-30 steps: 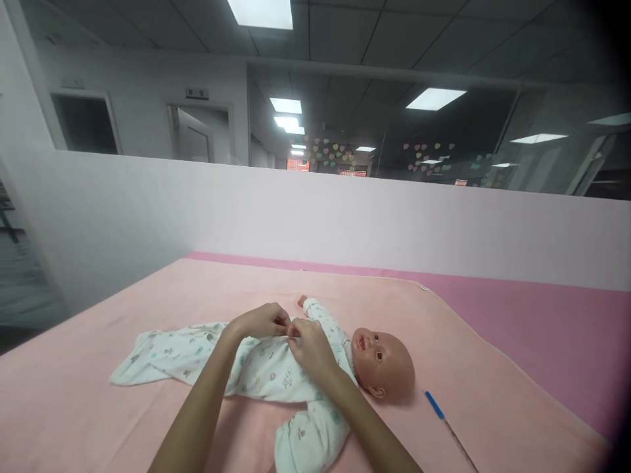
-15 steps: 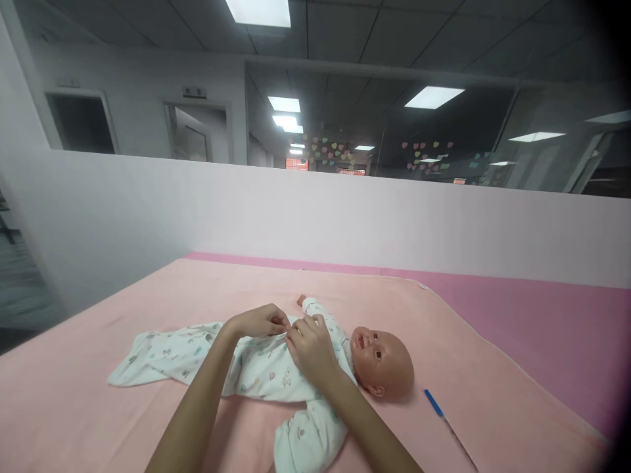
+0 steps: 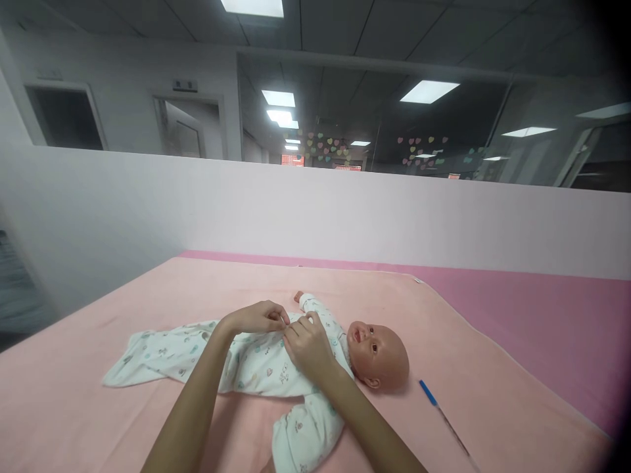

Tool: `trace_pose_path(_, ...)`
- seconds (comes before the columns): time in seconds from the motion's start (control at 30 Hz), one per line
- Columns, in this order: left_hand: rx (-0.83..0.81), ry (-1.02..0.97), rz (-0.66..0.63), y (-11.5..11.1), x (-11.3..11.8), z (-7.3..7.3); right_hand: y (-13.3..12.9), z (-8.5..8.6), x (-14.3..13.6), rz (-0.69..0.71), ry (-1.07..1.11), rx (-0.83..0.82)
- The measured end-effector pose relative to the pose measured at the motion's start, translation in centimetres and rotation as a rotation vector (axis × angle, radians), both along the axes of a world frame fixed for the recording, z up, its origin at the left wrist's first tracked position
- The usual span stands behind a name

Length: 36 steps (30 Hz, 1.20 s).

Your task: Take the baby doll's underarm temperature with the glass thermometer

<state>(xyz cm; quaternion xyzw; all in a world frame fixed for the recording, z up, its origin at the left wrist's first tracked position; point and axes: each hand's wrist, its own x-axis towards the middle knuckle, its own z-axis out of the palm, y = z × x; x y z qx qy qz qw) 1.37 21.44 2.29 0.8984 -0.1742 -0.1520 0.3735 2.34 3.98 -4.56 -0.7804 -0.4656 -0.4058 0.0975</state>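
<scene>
A baby doll (image 3: 382,355) lies on its back with its head to the right, dressed in a white patterned sleepsuit (image 3: 261,368). Over the doll's chest, my left hand (image 3: 259,317) has its fingers pinched on the front of the suit. My right hand (image 3: 308,341) meets it there, fingers bent and closed on the same fabric, fingertips almost touching those of the left. What lies between the fingertips is too small to make out.
A peach blanket (image 3: 148,289) covers the pink surface (image 3: 522,315). Right of the doll's head lies a thin rod with a blue handle (image 3: 428,393). A white partition (image 3: 315,217) stands behind, with glass and ceiling lights beyond.
The view has shifted slightly, so everything sits a little further left and up. Both hands stay at the same place on the suit, with hardly any finger movement.
</scene>
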Motion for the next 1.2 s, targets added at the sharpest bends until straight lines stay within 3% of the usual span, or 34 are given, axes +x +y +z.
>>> trace_pose_path(0.17,0.001,0.002,-0.074,0.3,-0.2,0.2,-0.1,0.0,0.0,0.019,0.120,0.064)
trace_pose_path(0.47,0.095,-0.112,0.006,-0.7,-0.1,0.0,-0.1,0.1,0.0,-0.006,0.208,0.094)
trace_pose_path(0.67,0.164,-0.168,0.055,-1.0,0.0,-0.2,0.0,-0.1,0.0,-0.033,0.127,0.088)
trace_pose_path(0.93,0.220,-0.186,0.003,-0.8,0.3,-0.5,0.2,-0.5,0.0,0.021,-0.065,0.068)
trace_pose_path(1.2,0.054,-0.059,-0.101,0.3,0.2,-0.3,0.3,-1.1,0.3,0.068,-0.156,0.090)
